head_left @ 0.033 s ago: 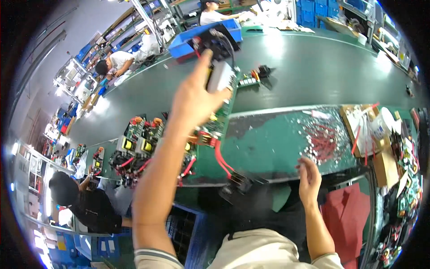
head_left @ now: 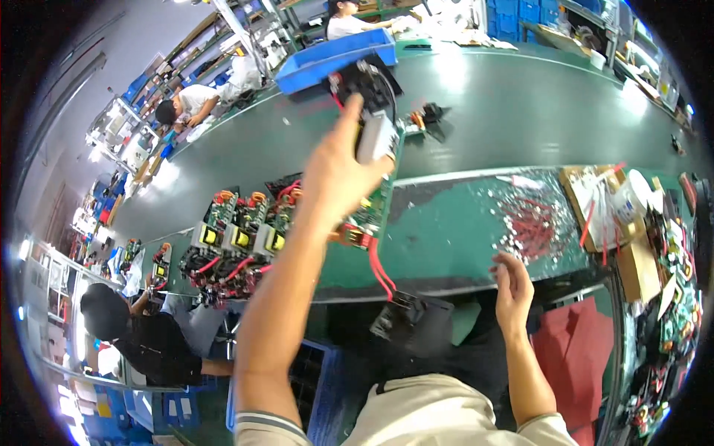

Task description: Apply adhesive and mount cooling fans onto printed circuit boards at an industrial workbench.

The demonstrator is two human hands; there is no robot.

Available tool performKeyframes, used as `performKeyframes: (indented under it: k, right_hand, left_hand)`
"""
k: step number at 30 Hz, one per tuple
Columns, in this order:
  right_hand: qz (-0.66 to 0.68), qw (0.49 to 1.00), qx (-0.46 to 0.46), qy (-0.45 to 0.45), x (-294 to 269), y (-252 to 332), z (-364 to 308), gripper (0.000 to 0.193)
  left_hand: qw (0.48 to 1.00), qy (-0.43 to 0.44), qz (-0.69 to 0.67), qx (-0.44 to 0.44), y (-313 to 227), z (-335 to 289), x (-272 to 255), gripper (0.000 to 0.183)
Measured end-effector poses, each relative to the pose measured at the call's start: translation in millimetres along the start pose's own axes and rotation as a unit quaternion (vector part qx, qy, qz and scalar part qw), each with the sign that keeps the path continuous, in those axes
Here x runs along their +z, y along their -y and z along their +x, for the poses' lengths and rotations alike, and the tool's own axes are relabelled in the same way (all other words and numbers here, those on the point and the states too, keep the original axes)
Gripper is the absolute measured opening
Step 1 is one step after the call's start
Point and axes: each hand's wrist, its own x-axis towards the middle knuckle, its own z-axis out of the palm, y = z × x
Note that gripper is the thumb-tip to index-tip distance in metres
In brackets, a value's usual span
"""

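Circuit board (head_left: 381, 201) lies under the left hand (head_left: 336, 167), which is clamped on its pale block (head_left: 377, 139); the right hand (head_left: 513, 293), well apart, appears empty, loosely curled. Red wires (head_left: 381, 271) already join the board to a black part (head_left: 418, 316) between the hands, past the near edge of the tabletop (head_left: 439, 223). Similar boards (head_left: 239, 239) stand left of the left hand; this one is not yet released, and what work remains cannot be told. Since the earlier frame, board and left hand have shifted rightward, uncovering more of that row.
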Motion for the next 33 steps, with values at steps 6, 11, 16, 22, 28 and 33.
performKeyframes:
  k: [6, 11, 16, 22, 28, 33]
  right_hand:
    - [0.239, 0.949, 0.147, 0.141, 44, 39, -49, 0.048]
    - [0.587, 0.693, 0.362, 0.21, 108, 16, -72, 0.062]
    - [0.616, 0.647, 0.375, 0.248, 119, 39, -92, 0.062]
    - [0.595, 0.561, 0.45, 0.358, 139, 71, -112, 0.075]
    - [0.589, 0.398, 0.541, 0.449, 153, 54, -139, 0.077]
    - [0.444, 0.463, 0.56, 0.524, 132, 62, -114, 0.07]
  left_hand:
    - [0.974, 0.133, 0.087, -0.161, -13, -57, 128, 0.099]
    - [0.937, 0.166, 0.162, -0.26, -14, -66, 175, 0.11]
    - [0.958, 0.193, 0.074, -0.199, 5, -22, 139, 0.112]
    - [0.985, 0.014, -0.024, -0.173, 60, 55, 99, 0.073]
    - [0.97, -0.063, -0.128, -0.196, 115, 90, 96, 0.059]
    - [0.966, 0.008, -0.227, -0.122, 114, 78, 111, 0.054]
